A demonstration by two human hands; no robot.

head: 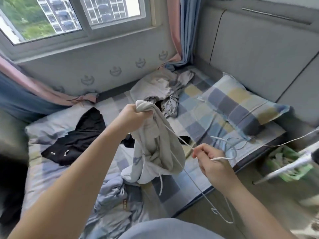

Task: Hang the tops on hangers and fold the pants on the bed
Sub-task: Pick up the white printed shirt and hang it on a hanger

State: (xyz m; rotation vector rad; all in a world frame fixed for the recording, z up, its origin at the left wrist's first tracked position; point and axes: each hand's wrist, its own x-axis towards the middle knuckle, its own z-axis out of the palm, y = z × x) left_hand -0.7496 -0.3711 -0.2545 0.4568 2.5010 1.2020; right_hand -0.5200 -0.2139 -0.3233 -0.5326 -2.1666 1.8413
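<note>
Bed [195, 116] in a checked blue, yellow and white sheet, filling the middle of the view; far side hard against the wall under a window [69, 18]; head end to the right against a padded grey headboard [259, 57], with a checked pillow [238, 104] lying there; near right edge running slantwise, with a strip of floor beside it; by that strip, a blurred container of green things [290, 163], too smeared to name.

On the sheet: black garment [77, 137] spread at the left; heap of pale grey clothes [162, 90] toward the far side near the wall; crumpled blue bedding [112, 195] at the near end; bare checked sheet between heap and pillow.

Left hand [133, 116] lifted over the middle of the bed, forearm stretched in from the lower left, fingers clenched round the bunched upper part of a grey hooded top [155, 144]; top hanging straight down from that fist, lower end resting on the bedding, white drawstring [161, 183] dangling below.

Right hand [212, 161] lower, above the bed's right edge, fingers curled and pinching a white wire hanger [221, 158]; hook pointing away beyond the knuckles; one thin arm of the wire slanting up against the top's cloth, the other slanting down toward the floor.
</note>
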